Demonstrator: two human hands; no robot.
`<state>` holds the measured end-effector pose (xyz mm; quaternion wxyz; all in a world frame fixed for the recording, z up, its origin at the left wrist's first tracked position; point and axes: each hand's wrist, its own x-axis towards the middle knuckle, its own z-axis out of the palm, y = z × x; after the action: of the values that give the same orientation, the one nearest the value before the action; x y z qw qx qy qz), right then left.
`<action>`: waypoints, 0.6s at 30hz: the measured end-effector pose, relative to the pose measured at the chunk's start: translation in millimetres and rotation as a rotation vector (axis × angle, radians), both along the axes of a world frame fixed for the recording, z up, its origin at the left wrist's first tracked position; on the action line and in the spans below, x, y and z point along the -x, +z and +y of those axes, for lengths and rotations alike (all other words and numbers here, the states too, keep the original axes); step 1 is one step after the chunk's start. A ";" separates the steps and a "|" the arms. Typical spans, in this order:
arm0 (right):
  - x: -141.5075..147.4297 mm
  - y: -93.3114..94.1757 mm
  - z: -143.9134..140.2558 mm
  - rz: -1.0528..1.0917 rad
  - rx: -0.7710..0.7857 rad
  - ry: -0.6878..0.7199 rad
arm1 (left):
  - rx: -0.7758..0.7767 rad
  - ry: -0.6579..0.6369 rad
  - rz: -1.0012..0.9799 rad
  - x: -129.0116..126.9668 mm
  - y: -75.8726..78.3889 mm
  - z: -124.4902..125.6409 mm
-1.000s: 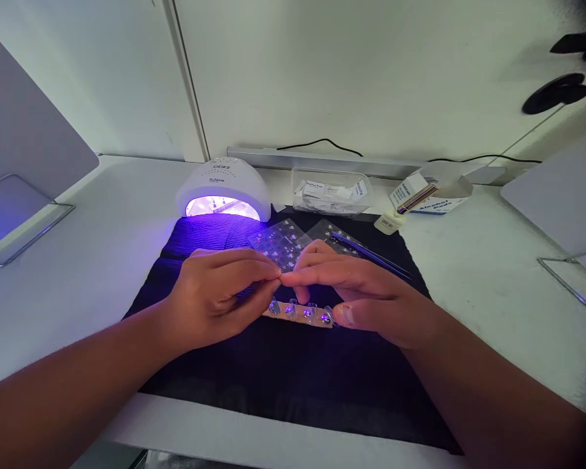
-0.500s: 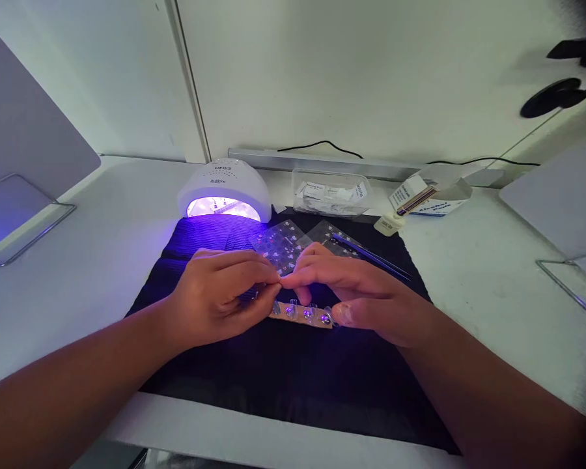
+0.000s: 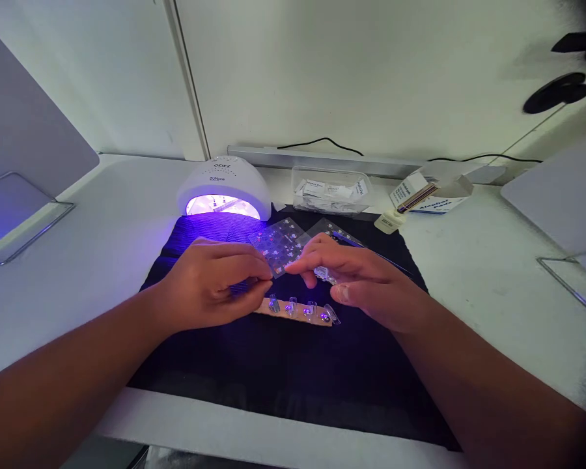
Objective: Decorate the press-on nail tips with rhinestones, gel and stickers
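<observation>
Looking down at the black mat (image 3: 293, 384) on the white tabletop (image 3: 488, 286), I see my left hand (image 3: 208, 290) curled, fingertips pinched at the left end of the tan strip (image 3: 295, 311) that carries a row of clear nail tips; whether it grips the strip or only presses it I cannot tell. My right hand (image 3: 359, 280) hovers just at 1 o'clock of the strip, fingers stretched leftward, with a small clear piece beneath them, though I cannot tell if it is grasped. The strip lies flat at the mat's centre, between both hands. At 12 o'clock from it lie two sticker sheets (image 3: 278, 244), and beyond them, at 11 o'clock, the white curing lamp (image 3: 223, 189) glows violet. A clear box (image 3: 331, 190) sits at 12 o'clock, and an opened carton (image 3: 432, 193) at 2 o'clock.
</observation>
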<state>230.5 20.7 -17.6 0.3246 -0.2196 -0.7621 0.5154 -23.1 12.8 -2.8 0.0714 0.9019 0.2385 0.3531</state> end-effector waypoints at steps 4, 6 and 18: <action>-4.4 -3.5 3.6 -0.063 -0.023 -0.079 | 0.122 -0.095 0.142 9.1 0.4 10.6; -4.7 -2.3 4.3 -0.095 -0.051 -0.092 | 0.165 -0.113 0.198 11.3 -0.2 13.7; -12.3 10.0 16.3 -0.628 -0.590 -0.423 | 0.265 0.172 0.590 26.8 -5.7 43.7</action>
<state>242.8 36.9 -7.5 0.2248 -0.4134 -0.8756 0.1085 -49.9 56.5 -8.5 0.0860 0.9246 0.3680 0.0472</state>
